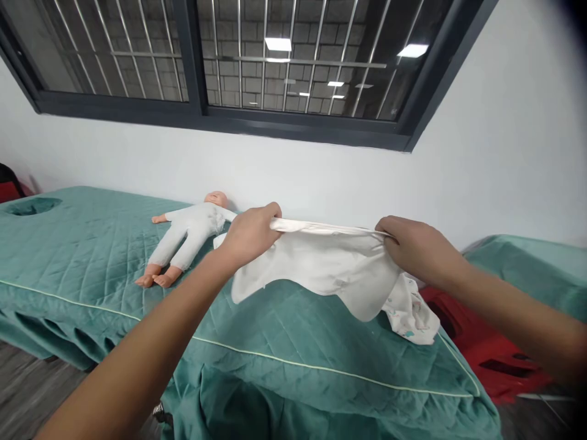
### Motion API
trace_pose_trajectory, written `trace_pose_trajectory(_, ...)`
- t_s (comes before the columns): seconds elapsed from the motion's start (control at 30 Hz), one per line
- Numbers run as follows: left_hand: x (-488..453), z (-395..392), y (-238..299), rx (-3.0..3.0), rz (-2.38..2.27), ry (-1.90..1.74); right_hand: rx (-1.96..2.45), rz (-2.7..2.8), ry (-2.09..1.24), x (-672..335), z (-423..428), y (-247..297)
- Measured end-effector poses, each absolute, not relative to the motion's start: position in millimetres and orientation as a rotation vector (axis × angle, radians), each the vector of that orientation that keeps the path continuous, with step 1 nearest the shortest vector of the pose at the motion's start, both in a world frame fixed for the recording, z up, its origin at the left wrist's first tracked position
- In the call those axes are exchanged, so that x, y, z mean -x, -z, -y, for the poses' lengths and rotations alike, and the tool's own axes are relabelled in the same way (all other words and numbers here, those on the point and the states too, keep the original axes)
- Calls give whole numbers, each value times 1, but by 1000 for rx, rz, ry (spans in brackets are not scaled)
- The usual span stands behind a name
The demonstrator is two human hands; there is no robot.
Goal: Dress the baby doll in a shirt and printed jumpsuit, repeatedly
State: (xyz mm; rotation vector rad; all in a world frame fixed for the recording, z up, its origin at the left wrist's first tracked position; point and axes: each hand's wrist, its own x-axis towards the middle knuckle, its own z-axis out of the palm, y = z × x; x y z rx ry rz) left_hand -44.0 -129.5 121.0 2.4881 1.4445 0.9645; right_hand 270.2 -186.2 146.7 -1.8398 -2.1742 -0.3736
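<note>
A white cloth garment (321, 260) is stretched sideways above the bed, its upper edge taut and its lower part hanging loose. My left hand (254, 232) grips one end of that edge, fingers closed around it. At the other end, my right hand (415, 247) is closed on the fabric too. Which kind of garment it is, I cannot tell. Below my right hand lies a crumpled white cloth with a small coloured print (415, 315), partly behind the held garment. A baby doll in white clothing (190, 229) lies on its back left of my left hand.
The bed has a quilted green cover (92, 244) with pale piping and a face hole (34, 206) at the far left. A white wall and a dark-framed window (298, 125) stand behind it. A red plastic object (486, 342) is right of the bed.
</note>
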Motion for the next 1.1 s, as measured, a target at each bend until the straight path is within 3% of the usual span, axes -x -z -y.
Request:
trace_pose_trajectory(0.13,48,140,-132,-2333,-1265,-929,1785,1961,-66,-262,190,-146)
trace_pose_trajectory(0.27,52,144,-137,-2212,-1229,-1029,1708,2044,-223,-251,195,-148)
trace_pose_trajectory(0.37,55,142,-136,-2231,-1322,-1135,1715,2153,-173,-248,196,-147)
trace_pose_trajectory(0.57,55,139,-118,-2502,-1750,-1197,1680,2208,226,-260,186,-138)
trace_pose_trajectory(0.73,62,136,-85,-2535,-1887,-1186,1702,2134,77,-270,191,-121)
trace_pose_trajectory(0.93,79,126,-40,-2273,-1585,-1531,1771,1673,-155,-283,207,-79)
trace_pose_trajectory(1.1,81,131,-37,-1981,-1511,-1480,1785,1442,-123,-284,212,-64)
